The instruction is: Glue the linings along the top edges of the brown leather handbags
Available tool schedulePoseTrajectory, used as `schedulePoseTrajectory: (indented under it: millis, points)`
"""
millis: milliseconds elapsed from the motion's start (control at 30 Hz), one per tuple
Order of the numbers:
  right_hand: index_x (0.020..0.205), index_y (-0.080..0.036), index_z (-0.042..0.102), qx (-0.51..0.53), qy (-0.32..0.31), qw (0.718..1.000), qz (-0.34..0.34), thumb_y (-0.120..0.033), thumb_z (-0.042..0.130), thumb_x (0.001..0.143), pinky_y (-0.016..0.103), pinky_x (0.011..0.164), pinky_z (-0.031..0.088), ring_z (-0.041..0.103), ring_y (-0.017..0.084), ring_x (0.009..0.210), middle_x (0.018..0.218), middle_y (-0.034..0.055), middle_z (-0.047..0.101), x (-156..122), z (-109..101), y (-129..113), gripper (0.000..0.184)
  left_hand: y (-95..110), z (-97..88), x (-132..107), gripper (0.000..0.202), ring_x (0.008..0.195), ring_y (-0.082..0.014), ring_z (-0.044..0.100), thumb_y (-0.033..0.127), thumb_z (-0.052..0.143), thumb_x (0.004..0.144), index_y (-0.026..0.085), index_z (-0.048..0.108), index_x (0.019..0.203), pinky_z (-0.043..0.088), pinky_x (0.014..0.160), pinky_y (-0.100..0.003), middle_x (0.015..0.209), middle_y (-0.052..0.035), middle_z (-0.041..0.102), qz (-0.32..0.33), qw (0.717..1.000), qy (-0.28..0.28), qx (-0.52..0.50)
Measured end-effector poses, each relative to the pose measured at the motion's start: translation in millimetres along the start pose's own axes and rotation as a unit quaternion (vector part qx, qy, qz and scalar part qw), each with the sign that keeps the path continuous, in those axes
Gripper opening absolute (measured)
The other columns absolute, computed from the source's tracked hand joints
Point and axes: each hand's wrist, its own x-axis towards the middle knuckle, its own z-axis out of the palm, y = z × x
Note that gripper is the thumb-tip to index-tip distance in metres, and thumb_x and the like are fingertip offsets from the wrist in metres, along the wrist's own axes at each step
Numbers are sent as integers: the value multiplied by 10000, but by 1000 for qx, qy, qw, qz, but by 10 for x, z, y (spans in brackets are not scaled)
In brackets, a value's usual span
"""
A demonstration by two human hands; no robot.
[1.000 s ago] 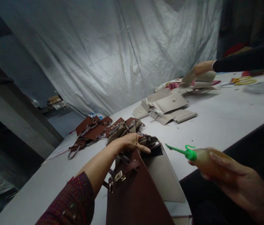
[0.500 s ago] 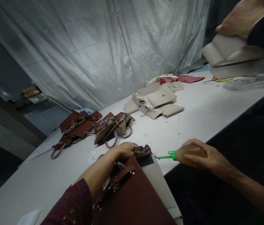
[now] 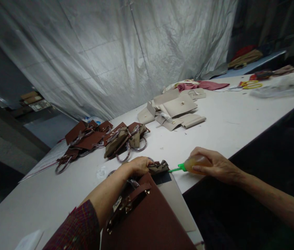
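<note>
A brown handbag [image 3: 147, 215] lies at the near edge of the table, its handle and gold-toned fittings facing left. My left hand [image 3: 141, 166] is closed on the bag's bunched olive lining [image 3: 158, 167]; its fingertips are partly hidden. In my right hand [image 3: 216, 166] is a squeeze bottle [image 3: 197, 163] of amber liquid with a green nozzle. The nozzle tip is at the lining's right end, close to the bag's edge; I cannot tell whether it touches. Pale panels show along the bag's right side.
Several brown bag pieces [image 3: 87, 139] with wrapped handles lie at left on the white table [image 3: 209, 135]. Beige bag pieces [image 3: 178, 107] lie farther back, near pink cloth [image 3: 212, 85]. Yellow-handled scissors [image 3: 251, 84] and clear plastic [image 3: 282, 88] are at right. A grey sheet [image 3: 97, 52] hangs behind.
My right hand has moved left, bringing the bottle's nozzle to the lining. Another person's hand and the beige pieces with it have left the upper right. My left hand stays on the lining.
</note>
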Motion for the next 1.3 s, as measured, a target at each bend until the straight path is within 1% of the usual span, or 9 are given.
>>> schedulePoseTrajectory:
  millis: [167,367,533,700,867,1033,1167,1200,1300]
  points:
    - [868,-165,671,-8,-55,998,8,-388,755,772,267,624,446,581,173,695,781,19,627,-8,-69,-45,257,-19,8,15,84,611,-133,495,201,632,663,206,686,727,338,559,-219,599,42,544,8,1000,-1,-2]
    - [901,-172,640,-22,-35,999,-3,-434,732,785,278,638,453,574,173,703,797,22,613,57,-106,49,301,-42,22,34,123,621,-131,504,194,602,675,197,694,756,342,557,-204,611,35,542,14,1000,-1,3]
    - [894,-174,614,-32,-89,996,4,-468,738,772,273,606,441,564,171,692,788,21,598,109,-163,132,342,-45,11,34,132,648,-128,510,182,601,668,199,682,771,351,567,-194,647,36,543,22,1000,-4,12]
    - [893,-179,610,-49,-66,996,-17,-481,709,796,294,641,443,565,178,716,816,26,589,110,-155,113,332,-39,15,24,93,633,-129,508,211,599,685,195,664,748,340,545,-196,636,30,528,13,1000,-5,15]
    - [902,-180,613,-49,-115,992,-12,-467,730,787,294,653,442,569,183,746,844,25,592,112,-157,90,330,-44,20,33,112,646,-128,506,197,601,680,196,672,767,352,565,-190,643,29,533,10,1000,-5,7]
    - [908,-178,607,-35,-84,996,-9,-472,733,780,295,656,449,569,179,737,833,23,592,93,-170,98,345,-41,23,34,81,640,-126,493,208,605,685,185,656,744,345,564,-190,619,31,506,7,1000,-4,-2]
    - [928,-187,619,-19,-152,988,13,-465,757,760,287,659,456,578,186,763,861,23,612,-6,-215,131,353,-64,51,46,81,646,-123,486,230,614,692,179,654,740,331,558,-193,619,33,498,5,1000,-4,-15]
    - [940,-189,617,-16,-154,988,15,-463,756,762,292,673,459,582,191,781,878,26,615,-32,-224,137,355,-76,61,54,81,645,-122,485,234,613,694,178,653,736,329,558,-195,621,33,498,5,1000,-5,-18]
    - [946,-184,611,-11,-122,992,7,-458,750,770,302,701,459,584,199,812,901,34,608,-86,-240,142,354,-117,89,90,92,646,-121,491,243,618,696,178,660,743,337,569,-202,629,36,511,5,1000,-7,-25]
